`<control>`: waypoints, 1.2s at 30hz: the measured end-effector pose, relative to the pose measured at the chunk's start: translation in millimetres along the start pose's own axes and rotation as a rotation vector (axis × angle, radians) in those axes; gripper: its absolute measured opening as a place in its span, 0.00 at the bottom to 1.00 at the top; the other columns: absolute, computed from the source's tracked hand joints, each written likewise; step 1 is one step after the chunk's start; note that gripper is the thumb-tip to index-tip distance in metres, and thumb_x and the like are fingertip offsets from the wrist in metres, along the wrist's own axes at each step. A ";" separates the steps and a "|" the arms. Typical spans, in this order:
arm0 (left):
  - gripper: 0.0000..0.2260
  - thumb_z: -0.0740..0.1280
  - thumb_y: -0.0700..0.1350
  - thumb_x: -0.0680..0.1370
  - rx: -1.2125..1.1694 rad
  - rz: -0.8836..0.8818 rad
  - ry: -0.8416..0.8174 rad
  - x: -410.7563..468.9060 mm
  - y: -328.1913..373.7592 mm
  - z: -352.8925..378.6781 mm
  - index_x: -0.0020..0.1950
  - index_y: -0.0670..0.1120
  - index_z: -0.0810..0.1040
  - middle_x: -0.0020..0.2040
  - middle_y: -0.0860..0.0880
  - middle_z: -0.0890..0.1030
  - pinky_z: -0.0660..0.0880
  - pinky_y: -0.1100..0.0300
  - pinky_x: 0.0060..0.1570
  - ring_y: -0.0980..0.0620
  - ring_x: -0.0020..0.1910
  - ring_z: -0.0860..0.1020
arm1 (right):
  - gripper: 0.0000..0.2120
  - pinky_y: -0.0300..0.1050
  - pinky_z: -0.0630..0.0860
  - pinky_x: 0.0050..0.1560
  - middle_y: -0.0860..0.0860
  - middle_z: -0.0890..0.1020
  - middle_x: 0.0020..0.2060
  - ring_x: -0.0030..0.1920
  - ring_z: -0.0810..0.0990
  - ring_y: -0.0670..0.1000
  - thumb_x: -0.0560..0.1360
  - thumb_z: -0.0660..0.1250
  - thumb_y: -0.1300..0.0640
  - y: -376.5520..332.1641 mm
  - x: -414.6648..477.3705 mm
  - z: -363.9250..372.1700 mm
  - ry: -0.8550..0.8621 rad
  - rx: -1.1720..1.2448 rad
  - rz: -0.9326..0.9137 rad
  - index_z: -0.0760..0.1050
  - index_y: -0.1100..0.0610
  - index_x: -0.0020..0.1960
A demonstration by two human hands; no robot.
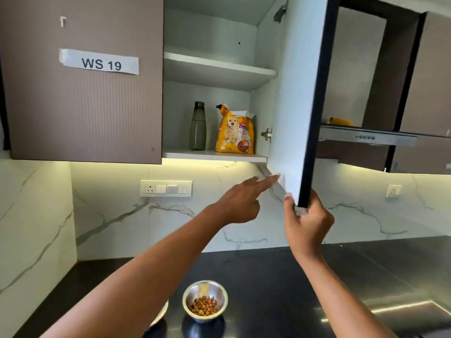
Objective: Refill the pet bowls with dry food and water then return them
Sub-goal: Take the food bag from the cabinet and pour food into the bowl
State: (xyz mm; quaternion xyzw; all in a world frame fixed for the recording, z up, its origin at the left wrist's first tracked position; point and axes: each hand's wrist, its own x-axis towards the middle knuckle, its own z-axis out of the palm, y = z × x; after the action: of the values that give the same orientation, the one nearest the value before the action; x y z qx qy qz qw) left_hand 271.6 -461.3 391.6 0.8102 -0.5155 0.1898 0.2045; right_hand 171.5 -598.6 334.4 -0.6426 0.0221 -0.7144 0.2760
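A steel bowl (205,300) holding brown kibble stands on the dark counter (268,276) at the bottom centre. Part of a second steel bowl (163,313) shows to its left, mostly hidden behind my left forearm. In the open wall cabinet, a yellow dog food bag (234,130) stands on the lower shelf beside a dark grey-green bottle (198,126). My right hand (306,220) grips the bottom corner of the open cabinet door (300,93). My left hand (241,201) is raised, its index finger straight and touching the door's lower inner edge, the other fingers curled.
A closed cabinet door (83,93) labelled WS 19 hangs at the left. The marble backsplash carries a switch panel (166,188) and a socket (393,190). A range hood (366,136) juts out at the right, with a yellow object on top.
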 end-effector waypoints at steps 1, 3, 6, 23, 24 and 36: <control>0.40 0.59 0.36 0.79 0.006 0.013 -0.014 3.0 14.4 8.1 0.82 0.66 0.46 0.82 0.52 0.62 0.65 0.47 0.76 0.47 0.83 0.55 | 0.08 0.34 0.81 0.41 0.49 0.85 0.44 0.42 0.84 0.48 0.79 0.74 0.60 9.3 6.4 -13.2 0.014 0.022 0.054 0.84 0.65 0.54; 0.40 0.60 0.36 0.79 0.026 0.039 -0.036 9.5 39.0 22.3 0.82 0.64 0.46 0.83 0.53 0.60 0.63 0.46 0.76 0.47 0.83 0.54 | 0.05 0.39 0.82 0.37 0.48 0.84 0.38 0.37 0.84 0.46 0.78 0.75 0.62 24.2 20.8 -34.5 0.032 0.092 0.157 0.83 0.64 0.48; 0.38 0.61 0.38 0.80 0.073 0.079 -0.066 18.5 68.9 39.8 0.83 0.61 0.46 0.83 0.53 0.59 0.62 0.44 0.77 0.44 0.83 0.54 | 0.02 0.25 0.75 0.39 0.42 0.84 0.37 0.39 0.84 0.35 0.78 0.74 0.64 41.9 38.9 -61.7 -0.002 0.178 0.227 0.82 0.60 0.46; 0.30 0.64 0.46 0.82 0.145 -0.209 0.072 0.5 -22.9 6.9 0.83 0.52 0.57 0.80 0.47 0.67 0.66 0.47 0.74 0.43 0.78 0.66 | 0.07 0.55 0.86 0.54 0.54 0.89 0.46 0.48 0.88 0.55 0.76 0.73 0.60 89.1 11.9 0.6 -0.159 0.194 0.700 0.85 0.55 0.53; 0.30 0.65 0.46 0.82 0.154 -0.226 0.081 2.2 -34.5 -0.7 0.83 0.51 0.58 0.80 0.47 0.68 0.66 0.47 0.74 0.43 0.78 0.67 | 0.07 0.57 0.85 0.54 0.53 0.89 0.44 0.47 0.88 0.56 0.75 0.72 0.57 85.1 13.9 14.6 -0.243 0.174 0.684 0.85 0.54 0.52; 0.19 0.65 0.42 0.81 -0.055 -0.373 0.270 86.9 -144.1 -82.8 0.72 0.41 0.74 0.65 0.40 0.81 0.77 0.47 0.64 0.39 0.65 0.78 | 0.18 0.48 0.78 0.64 0.53 0.83 0.64 0.62 0.82 0.54 0.77 0.73 0.52 53.6 141.3 197.5 -0.642 0.084 0.462 0.80 0.54 0.66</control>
State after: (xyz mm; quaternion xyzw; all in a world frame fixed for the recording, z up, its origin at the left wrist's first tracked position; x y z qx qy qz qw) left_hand 429.6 -428.0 487.0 0.8528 -0.3296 0.2414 0.3253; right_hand 371.9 -639.9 476.0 -0.7997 0.0494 -0.3965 0.4482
